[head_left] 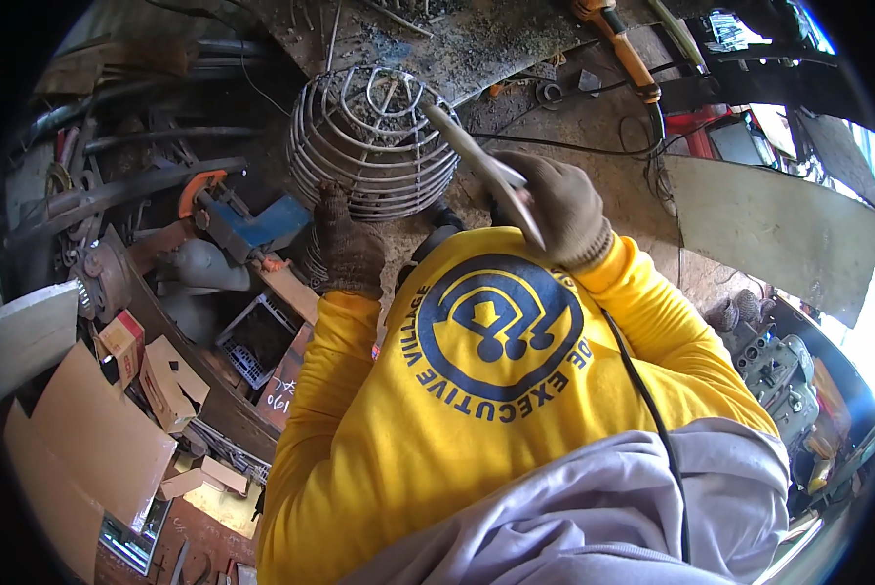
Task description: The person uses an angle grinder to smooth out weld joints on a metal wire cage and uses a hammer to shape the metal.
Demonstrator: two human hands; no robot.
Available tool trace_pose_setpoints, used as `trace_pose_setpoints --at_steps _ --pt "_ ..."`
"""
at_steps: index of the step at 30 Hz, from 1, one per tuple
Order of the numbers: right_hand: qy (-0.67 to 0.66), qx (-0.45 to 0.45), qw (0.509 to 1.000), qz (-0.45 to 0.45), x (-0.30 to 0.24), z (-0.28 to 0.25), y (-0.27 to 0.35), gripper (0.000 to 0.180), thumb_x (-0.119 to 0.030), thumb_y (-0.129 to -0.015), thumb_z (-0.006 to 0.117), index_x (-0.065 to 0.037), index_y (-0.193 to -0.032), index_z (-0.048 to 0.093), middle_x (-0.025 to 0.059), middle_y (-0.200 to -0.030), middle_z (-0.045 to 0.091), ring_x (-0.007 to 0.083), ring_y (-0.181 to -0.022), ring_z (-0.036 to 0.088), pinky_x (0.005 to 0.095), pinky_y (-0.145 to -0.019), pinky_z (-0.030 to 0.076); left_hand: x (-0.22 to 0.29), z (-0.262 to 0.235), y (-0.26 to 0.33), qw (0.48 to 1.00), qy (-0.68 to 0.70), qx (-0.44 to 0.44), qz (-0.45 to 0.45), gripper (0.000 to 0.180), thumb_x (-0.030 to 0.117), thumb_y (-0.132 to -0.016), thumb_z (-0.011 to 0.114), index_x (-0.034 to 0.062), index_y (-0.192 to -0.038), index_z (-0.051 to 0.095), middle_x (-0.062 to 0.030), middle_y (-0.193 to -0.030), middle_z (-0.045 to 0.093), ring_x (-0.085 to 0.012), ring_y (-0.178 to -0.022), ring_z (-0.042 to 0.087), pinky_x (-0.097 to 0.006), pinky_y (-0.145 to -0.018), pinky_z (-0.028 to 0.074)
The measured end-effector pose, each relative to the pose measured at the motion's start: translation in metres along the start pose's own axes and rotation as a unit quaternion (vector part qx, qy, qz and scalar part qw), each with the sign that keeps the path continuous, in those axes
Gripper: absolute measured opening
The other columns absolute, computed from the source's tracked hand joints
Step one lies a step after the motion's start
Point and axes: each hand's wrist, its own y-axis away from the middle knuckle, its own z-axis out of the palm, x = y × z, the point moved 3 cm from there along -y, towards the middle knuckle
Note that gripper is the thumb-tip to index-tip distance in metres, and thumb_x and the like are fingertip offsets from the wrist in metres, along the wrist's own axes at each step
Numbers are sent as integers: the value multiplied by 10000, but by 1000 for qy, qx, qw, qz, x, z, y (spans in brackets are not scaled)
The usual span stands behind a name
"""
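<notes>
A round cage of bent metal rods (374, 180), shaped like a basket with ringed sides, stands tilted in front of me. My left hand (348, 239), in a brown knit glove, grips its near left rim. In the same kind of glove, my right hand (559, 210) closes round a long, pale, bar-like tool (472, 151). The tool slants up and left, and its far end lies over the cage's right rim. Whether that end touches the rods I cannot tell. What kind of tool it is does not show clearly.
An orange angle grinder (625, 49) lies at the far right, its black cord (594, 148) looping across the floor. A dirty metal plate (477, 44) spans the back. Left are a blue vise-like tool (262, 222), metal bars and cardboard boxes (172, 382). A flat board (769, 229) leans right.
</notes>
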Motion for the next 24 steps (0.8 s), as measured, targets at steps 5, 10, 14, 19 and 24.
trace_pose_setpoints --at_steps 5,10,14,19,24 --pt "18 -28 979 200 9 -4 -3 295 -254 -957 580 -59 -1171 639 160 -856 686 363 -775 686 422 -712 539 5 1 -3 1000 -3 -23 -3 695 -49 -785 608 -14 -1453 417 -255 -1331 515 -414 -1249 502 -435 -1103 378" --pt "32 0 997 67 18 6 0 290 -295 -987 556 -50 -1127 623 188 -829 665 402 -782 664 457 -685 521 9 -4 -2 999 -40 -19 -6 581 42 -883 613 -1 -1437 444 -214 -1378 512 -355 -1251 517 -421 -1111 380" --pt "15 -18 984 174 16 -7 -4 294 -286 -989 554 -45 -1142 624 186 -823 666 391 -788 670 448 -691 519 6 -3 -4 999 -33 -14 -4 583 148 -916 646 -8 -1437 435 -179 -1398 507 -316 -1265 505 -397 -1121 367" --pt "4 46 997 54 0 -11 -13 305 -219 -971 588 -20 -1199 626 190 -878 690 360 -780 695 418 -708 543 17 -2 -9 946 250 -21 -207 591 133 -920 661 -20 -1440 425 -174 -1403 500 -306 -1266 499 -380 -1126 353" --pt "-6 45 999 27 3 -3 -16 314 -230 -977 570 -23 -1209 615 178 -845 688 379 -764 686 432 -683 541 10 5 -18 936 273 32 -221 563 11 -897 620 -6 -1432 448 -185 -1372 507 -319 -1228 508 -367 -1100 362"
